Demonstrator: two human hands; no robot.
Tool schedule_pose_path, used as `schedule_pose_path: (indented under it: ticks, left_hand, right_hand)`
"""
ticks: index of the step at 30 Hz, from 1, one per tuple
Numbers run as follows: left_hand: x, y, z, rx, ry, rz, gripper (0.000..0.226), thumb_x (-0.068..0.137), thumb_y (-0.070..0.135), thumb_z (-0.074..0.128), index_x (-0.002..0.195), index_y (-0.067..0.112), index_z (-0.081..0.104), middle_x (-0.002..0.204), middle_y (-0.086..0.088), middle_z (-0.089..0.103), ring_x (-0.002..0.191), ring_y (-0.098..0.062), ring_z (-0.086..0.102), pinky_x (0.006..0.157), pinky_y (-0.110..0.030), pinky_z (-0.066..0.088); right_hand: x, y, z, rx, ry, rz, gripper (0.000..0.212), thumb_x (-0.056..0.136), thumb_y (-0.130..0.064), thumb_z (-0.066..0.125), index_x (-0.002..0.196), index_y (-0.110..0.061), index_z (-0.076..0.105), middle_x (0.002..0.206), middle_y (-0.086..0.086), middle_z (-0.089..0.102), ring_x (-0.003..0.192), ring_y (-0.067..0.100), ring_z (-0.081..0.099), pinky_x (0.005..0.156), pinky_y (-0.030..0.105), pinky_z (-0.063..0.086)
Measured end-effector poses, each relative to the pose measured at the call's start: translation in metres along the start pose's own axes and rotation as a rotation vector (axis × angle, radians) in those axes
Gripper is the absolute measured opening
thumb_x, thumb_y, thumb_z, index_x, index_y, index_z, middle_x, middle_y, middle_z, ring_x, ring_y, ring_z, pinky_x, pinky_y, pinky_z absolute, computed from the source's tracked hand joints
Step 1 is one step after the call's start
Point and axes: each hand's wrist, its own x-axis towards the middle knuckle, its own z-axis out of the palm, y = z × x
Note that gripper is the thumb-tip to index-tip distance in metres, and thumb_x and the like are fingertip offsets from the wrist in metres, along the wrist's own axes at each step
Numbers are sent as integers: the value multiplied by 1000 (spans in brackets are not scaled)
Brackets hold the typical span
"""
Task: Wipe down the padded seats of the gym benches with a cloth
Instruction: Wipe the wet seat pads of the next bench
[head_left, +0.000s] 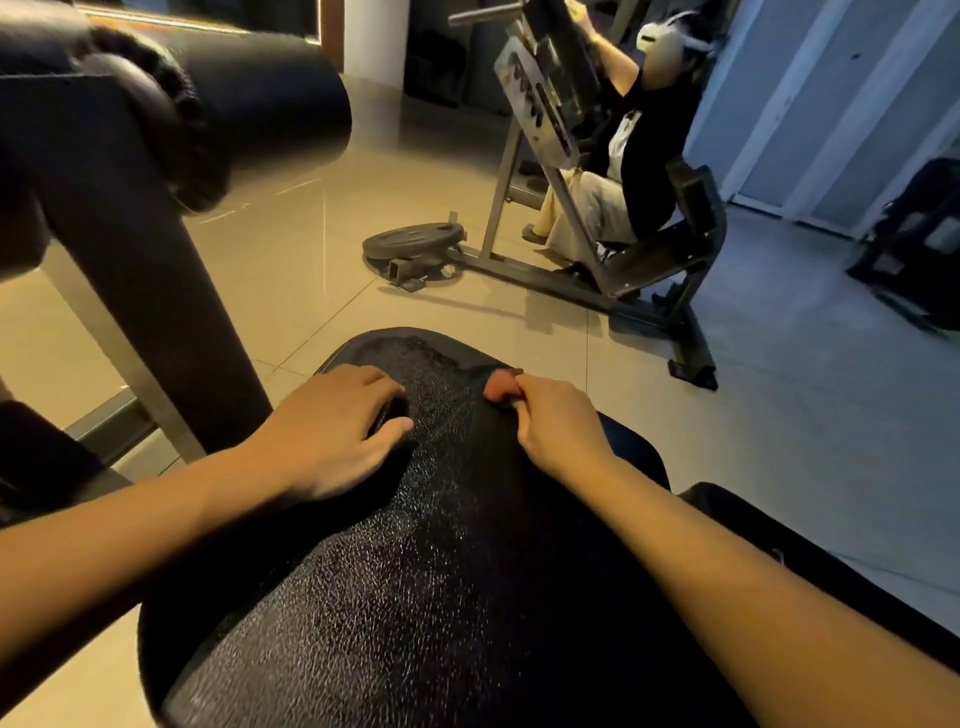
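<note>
A black, grainy cloth (447, 545) lies spread along the dark padded bench seat (631, 449) that runs away from me in the lower middle. The seat's smooth pad shows at the right side and at the far rounded end. My left hand (332, 431) rests on the cloth's left part, with fingers and thumb curled round a dark fold of it. My right hand (550, 421) lies on the cloth's right part near the far end, fingers curled and pinching the fabric at its edge.
A black padded roller (249, 88) on a slanted metal post (130, 332) stands close at the left. A weight plate (415, 241) lies on the tiled floor ahead. Another person (623, 171) sits in a grey machine (545, 130) at the back right.
</note>
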Motion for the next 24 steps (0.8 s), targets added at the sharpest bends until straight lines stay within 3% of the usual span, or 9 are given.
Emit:
schedule_pose_path:
  ticks: [2, 5, 8, 11, 13, 20, 24]
  left_hand:
    - [-2, -1, -2, -1, -15, 10, 82, 85, 74, 13, 137, 27, 55, 138, 6, 58, 124, -13, 51, 106, -35, 43]
    - [2, -3, -4, -16, -11, 11, 80, 84, 74, 13, 134, 29, 56, 131, 7, 59, 119, -12, 52, 100, -33, 45]
    - [3, 2, 0, 28, 2, 32, 73, 86, 72, 16, 127, 30, 60, 126, 7, 59, 114, -13, 51, 95, -32, 44]
    - [3, 5, 2, 70, -7, 35, 67, 91, 70, 21, 130, 31, 58, 130, 8, 58, 119, -13, 50, 98, -32, 43]
    - [2, 4, 1, 80, -27, 36, 68, 92, 70, 22, 134, 29, 57, 135, 7, 57, 124, -14, 49, 102, -33, 43]
    - [3, -6, 1, 70, -43, 52, 73, 90, 74, 17, 134, 31, 56, 136, 9, 56, 123, -11, 48, 102, -32, 43]
    - [4, -1, 5, 91, -31, 45, 68, 92, 72, 19, 133, 31, 55, 131, 7, 56, 120, -13, 48, 100, -34, 44]
  right_hand:
    - [-27, 0, -4, 19, -18, -47, 28, 104, -21, 47, 120, -36, 65, 121, -8, 67, 113, 19, 61, 96, 32, 45]
    - [-83, -5, -11, 87, -11, -167, 28, 101, -17, 52, 113, -41, 61, 108, -31, 53, 104, 3, 54, 84, 11, 36]
    - [-57, 1, -7, 45, -10, -147, 28, 102, -17, 52, 112, -42, 61, 105, -27, 55, 97, 5, 53, 81, 21, 33]
    - [-9, 3, 3, 53, 25, -41, 27, 104, -23, 48, 114, -39, 67, 118, -9, 69, 109, 22, 62, 89, 35, 45]
    - [-6, -1, 2, 97, 35, -22, 28, 103, -21, 50, 117, -36, 69, 121, -6, 70, 113, 24, 61, 95, 35, 45]
    - [-44, 5, -6, 99, -48, -74, 22, 103, -24, 54, 120, -29, 68, 118, -11, 68, 111, 15, 58, 94, 28, 40]
    - [-44, -2, -3, 78, 7, -78, 23, 105, -27, 53, 124, -25, 66, 124, -8, 66, 116, 16, 56, 100, 33, 39]
